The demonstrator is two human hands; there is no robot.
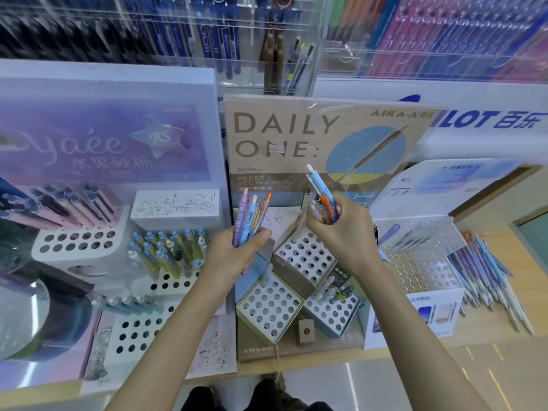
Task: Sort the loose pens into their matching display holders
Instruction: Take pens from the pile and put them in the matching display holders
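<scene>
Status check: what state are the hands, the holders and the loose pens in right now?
Left hand, gripping a bunch of pens upright.
Right hand, gripping a second bunch.
Top holder, nearly all holes empty.
Front-left holder, nearly all holes empty.
Front-right holder, few pens in back row.
Clear holder, mostly empty, few pens at back.
Loose pile, lying on the counter at right.
</scene>
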